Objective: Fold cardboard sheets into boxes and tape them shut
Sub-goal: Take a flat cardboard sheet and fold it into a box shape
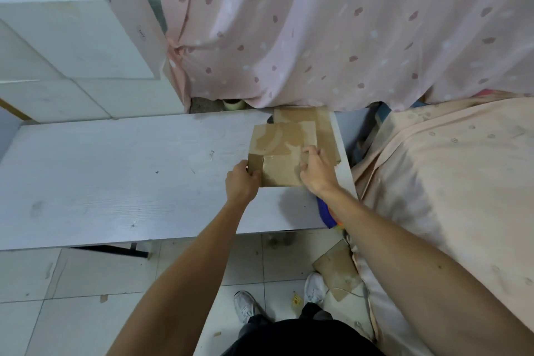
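cardboard box (pixel 281 150): brown, glossy tape across the top; at the right end of the white table (pixel 115 176), just in front of a flat cardboard stack (pixel 323 127).
left hand (pixel 242 183): curled round the box's near left corner, gripping the side flap.
right hand (pixel 317 172): fingers bent over the top, thumb on the near face, holding the box's right side.
tape roll (pixel 232 104): behind the table's far edge, under the pink curtain (pixel 318 32).
cardboard scrap (pixel 336 269): on the floor beside the bed (pixel 448 167).

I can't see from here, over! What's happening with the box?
Left hand grips left end of cardboard box. Right hand rests on its top. Cardboard sheets lie just behind it.
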